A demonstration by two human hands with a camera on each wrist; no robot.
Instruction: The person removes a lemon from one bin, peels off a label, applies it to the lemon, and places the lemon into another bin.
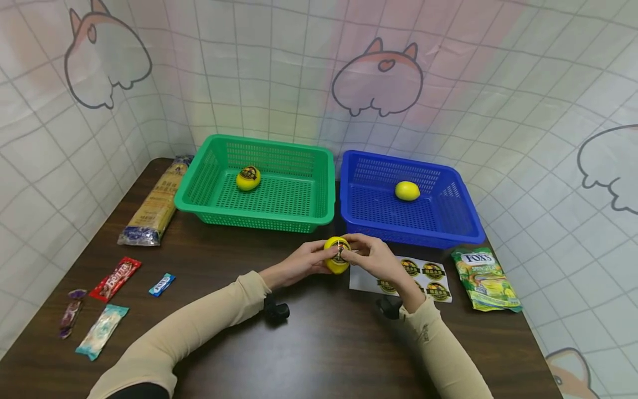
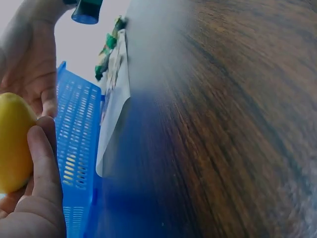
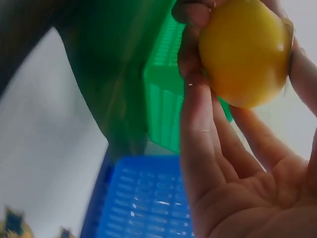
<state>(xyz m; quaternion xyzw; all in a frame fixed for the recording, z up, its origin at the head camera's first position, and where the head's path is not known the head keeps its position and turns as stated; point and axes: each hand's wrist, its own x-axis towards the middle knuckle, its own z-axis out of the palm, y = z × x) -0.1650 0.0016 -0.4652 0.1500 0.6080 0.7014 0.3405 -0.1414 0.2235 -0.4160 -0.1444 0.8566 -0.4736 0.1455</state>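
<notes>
A yellow lemon (image 1: 338,268) with a black-and-gold sticker (image 1: 341,247) on its upper face is held up between both hands, over the table in front of the baskets. My left hand (image 1: 303,260) grips it from the left side, thumb and fingers round it, as the left wrist view also shows. From the right, my right hand (image 1: 375,259) has its thumb on the sticker and its fingers round the lemon's far side. Beneath the right wrist lies a white sheet of matching round stickers (image 1: 364,279), partly hidden by that hand.
Behind stand a green basket (image 1: 259,219) with a stickered lemon (image 1: 247,180), and a blue basket (image 1: 399,228) with a plain lemon (image 1: 407,191). A noodle-like packet (image 1: 157,202) and several small wrapped snacks, including a red one (image 1: 116,279), lie left. A FOX'S bag (image 1: 484,279) lies right.
</notes>
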